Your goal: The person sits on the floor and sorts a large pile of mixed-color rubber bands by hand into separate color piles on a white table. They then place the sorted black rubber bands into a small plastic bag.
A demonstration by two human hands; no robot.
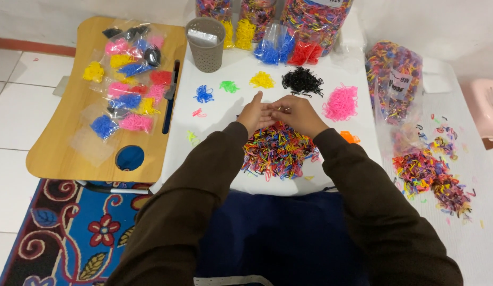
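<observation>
Our left hand (254, 114) and right hand (299, 114) meet fingertip to fingertip, pinching something tiny between them; we cannot tell what. They hover just above the mixed pile of small rubber bands (275, 151), a tangle of red, blue, yellow and orange loops at the near middle of the white mat (177, 153). Beyond it we count five sorted heaps: blue (203, 94), green (228, 86), yellow (262, 80), black (302, 82) and pink (341, 103). Far left of those stands one grey perforated cup (205, 45). Left lies the wooden tray (55, 143) with filled bags. Right, more mixed bands (429, 177) sprawl loose.
</observation>
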